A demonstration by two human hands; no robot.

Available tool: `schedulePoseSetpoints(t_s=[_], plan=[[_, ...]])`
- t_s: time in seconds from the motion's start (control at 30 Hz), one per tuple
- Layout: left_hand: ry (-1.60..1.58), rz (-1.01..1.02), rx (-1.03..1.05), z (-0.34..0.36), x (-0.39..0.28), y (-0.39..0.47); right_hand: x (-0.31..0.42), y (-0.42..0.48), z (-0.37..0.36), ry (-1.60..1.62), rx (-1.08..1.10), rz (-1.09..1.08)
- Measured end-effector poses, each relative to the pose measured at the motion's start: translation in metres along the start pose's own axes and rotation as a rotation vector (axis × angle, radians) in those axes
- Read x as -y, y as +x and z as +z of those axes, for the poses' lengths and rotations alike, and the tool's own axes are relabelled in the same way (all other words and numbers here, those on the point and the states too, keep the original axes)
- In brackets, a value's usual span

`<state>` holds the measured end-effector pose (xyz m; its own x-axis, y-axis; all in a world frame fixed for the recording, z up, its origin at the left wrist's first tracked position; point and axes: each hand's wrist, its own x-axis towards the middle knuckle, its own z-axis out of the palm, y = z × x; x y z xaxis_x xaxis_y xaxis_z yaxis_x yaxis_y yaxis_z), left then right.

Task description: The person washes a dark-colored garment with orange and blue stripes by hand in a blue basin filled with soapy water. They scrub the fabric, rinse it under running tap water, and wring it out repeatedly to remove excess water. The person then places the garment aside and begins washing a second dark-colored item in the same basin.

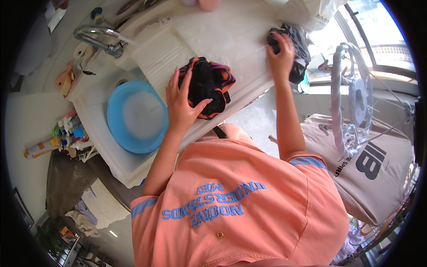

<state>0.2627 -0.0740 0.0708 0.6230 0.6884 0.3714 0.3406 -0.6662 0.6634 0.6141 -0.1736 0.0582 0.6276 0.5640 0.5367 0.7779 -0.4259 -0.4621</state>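
Note:
My left hand (181,101) is spread against the left side of a bunched black cloth garment with orange and striped edging (208,88), fingers and thumb curved round it. The garment lies on the right part of the ribbed washboard (163,55) and the wet white counter. Farther right, my right hand (282,55) rests on a crumpled dark grey cloth (295,50) at the counter's right end; whether its fingers grip the cloth cannot be told. Left of my left hand, a blue plastic basin (115,130) with foamy water sits in the white sink (100,143). Water runs from the chrome faucet (115,48).
A round plastic drying rack (357,96) hangs at the right, near a beige printed bag (363,163). A white plastic bag (310,13) lies at the counter's far right. Several bottles (71,133) stand left of the sink. The counter's front edge (240,103) runs close before me.

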Motion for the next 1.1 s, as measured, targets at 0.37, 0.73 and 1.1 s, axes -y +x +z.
schedulePoseSetpoints(t_s=[0.37,0.73,1.1], plan=[[0.026,-0.049,0.045,0.035,0.059,0.043,-0.108,0.012,0.024,0.185,0.209,0.487],[-0.035,0.277,-0.11,-0.032,-0.044,0.095,0.121,0.04,-0.055,0.653,0.624,-0.393],[-1.053,-0.322,-0.297,-0.038,0.008,0.041,0.16,-0.03,0.031,0.624,0.582,-0.179]])
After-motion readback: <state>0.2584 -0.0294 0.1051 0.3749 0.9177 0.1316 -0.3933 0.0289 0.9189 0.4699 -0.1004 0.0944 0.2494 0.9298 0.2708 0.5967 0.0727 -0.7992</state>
